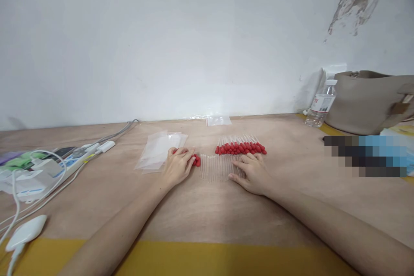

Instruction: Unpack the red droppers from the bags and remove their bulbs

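My left hand (177,164) lies on the table with its fingers curled over the red bulb ends (196,160) of a bundle of clear droppers (216,167) lying sideways. My right hand (251,171) rests flat on the other, clear end of that same bundle. Just behind it a second row of droppers with red bulbs (241,148) lies on the table. A small stack of clear plastic bags (158,148) sits to the left of my left hand.
A power strip with white plugs and cables (48,166) fills the left side. One more clear bag (218,120) lies by the wall. A water bottle (321,104) and a beige bag (365,101) stand at the right.
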Motion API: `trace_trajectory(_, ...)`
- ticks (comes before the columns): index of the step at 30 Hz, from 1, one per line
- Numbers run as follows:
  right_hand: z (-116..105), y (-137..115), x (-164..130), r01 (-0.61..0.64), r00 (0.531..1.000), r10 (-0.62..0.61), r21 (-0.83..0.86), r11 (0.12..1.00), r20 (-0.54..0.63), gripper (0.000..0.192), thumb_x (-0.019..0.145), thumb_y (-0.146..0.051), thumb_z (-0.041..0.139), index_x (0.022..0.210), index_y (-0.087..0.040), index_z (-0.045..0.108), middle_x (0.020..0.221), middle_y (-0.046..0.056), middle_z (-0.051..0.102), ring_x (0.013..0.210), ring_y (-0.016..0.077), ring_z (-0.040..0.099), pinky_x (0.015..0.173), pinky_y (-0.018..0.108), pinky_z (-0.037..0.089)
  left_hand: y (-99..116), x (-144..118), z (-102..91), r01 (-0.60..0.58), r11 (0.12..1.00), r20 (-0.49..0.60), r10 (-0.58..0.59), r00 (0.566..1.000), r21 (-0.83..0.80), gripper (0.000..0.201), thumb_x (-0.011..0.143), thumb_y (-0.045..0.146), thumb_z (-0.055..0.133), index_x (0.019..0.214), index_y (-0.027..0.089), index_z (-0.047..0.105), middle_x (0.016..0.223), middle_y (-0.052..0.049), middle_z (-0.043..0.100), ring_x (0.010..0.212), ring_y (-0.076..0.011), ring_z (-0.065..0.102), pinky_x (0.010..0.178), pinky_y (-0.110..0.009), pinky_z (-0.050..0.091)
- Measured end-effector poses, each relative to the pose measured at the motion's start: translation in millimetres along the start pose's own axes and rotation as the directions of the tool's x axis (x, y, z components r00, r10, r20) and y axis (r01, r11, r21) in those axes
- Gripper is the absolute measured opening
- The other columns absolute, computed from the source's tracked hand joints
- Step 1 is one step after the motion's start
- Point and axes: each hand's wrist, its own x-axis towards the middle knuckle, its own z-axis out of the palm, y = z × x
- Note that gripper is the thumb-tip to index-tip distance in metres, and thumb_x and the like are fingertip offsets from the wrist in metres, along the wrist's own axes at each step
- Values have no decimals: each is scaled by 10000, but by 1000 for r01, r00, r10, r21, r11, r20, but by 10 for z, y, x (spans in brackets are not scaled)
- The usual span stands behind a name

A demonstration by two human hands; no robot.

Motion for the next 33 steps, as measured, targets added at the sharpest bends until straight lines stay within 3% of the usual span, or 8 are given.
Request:
trace_trajectory(6, -50, 26, -17, 2, 1000, -2, 53, 999, 9, 394, 775, -547, 464, 936, -240, 650, 803, 51, 563, 787, 181, 449, 732, 343, 267, 18, 34, -186, 72, 996, -39, -74, 996, -55, 400, 787, 256, 445, 1184, 206, 459, 1182, -66, 542, 1150, -238, 394, 970, -449, 169)
trace_trajectory(9, -72, 84, 11, -48, 997, 55, 113, 992, -54, 318, 813, -477, 454, 897, -260, 671, 782, 37, 561, 760, 160, 458, 732, 329, 265, 45, 180, -249, 138, 987, -15, -140, 990, -80, 292, 773, 254, 431, 1036, 223, 553, 1111, -42, 568, 1084, -223, 430, 923, -408, 243)
trace_trajectory(12, -114, 125, 61, -101, 989, 114, 137, 985, -94, 313, 849, -407, 423, 795, -247, 687, 688, 24, 545, 691, 137, 451, 701, 308, 262, 141, 431, -228, 212, 976, 120, -206, 971, -41, 217, 752, 299, 444, 847, 209, 618, 991, -52, 597, 1017, -235, 461, 891, -408, 268)
trace_trajectory(15, -138, 119, 79, -90, 992, 98, 102, 991, -77, 384, 855, -379, 417, 601, -203, 646, 597, 14, 517, 642, 125, 427, 678, 297, 252, 274, 720, -104, 319, 947, 324, -293, 900, -28, 217, 711, 351, 486, 753, 209, 645, 990, -66, 599, 1021, -261, 464, 893, -419, 271)
trace_trajectory(20, -70, 75, -9, -48, 991, 55, 54, 997, -125, 383, 839, -341, 448, 521, -174, 583, 567, 13, 501, 631, 123, 403, 674, 294, 239, 413, 1063, 198, 455, 890, 455, -404, 794, -4, 192, 640, 329, 538, 623, 173, 649, 761, -96, 650, 939, -298, 526, 876, -435, 301)
trace_trajectory(25, -11, 87, -62, -71, 976, 86, 84, 994, -199, 380, 829, -328, 458, 505, -165, 569, 550, 11, 484, 608, 117, 399, 663, 288, 243, 455, 1172, 355, 570, 822, 512, -487, 708, -5, 152, 603, 285, 559, 597, 146, 623, 688, -101, 652, 851, -290, 575, 829, -409, 356)
trace_trajectory(30, -7, 163, -73, -146, 954, 181, 157, 977, -239, 323, 820, -345, 461, 588, -183, 616, 613, 17, 523, 646, 132, 441, 678, 293, 269, 443, 1140, 243, 621, 778, 481, -509, 714, -97, 161, 670, 286, 535, 584, 155, 572, 611, -72, 626, 749, -241, 597, 757, -351, 393)
trace_trajectory(33, 2, 288, -85, -310, 886, 389, 300, 902, -254, 318, 825, -394, 427, 716, -184, 640, 679, 29, 541, 649, 140, 468, 640, 275, 314, 362, 1043, 86, 639, 743, 449, -510, 734, -202, 206, 718, 318, 517, 589, 158, 538, 538, -54, 586, 625, -211, 590, 616, -299, 413)
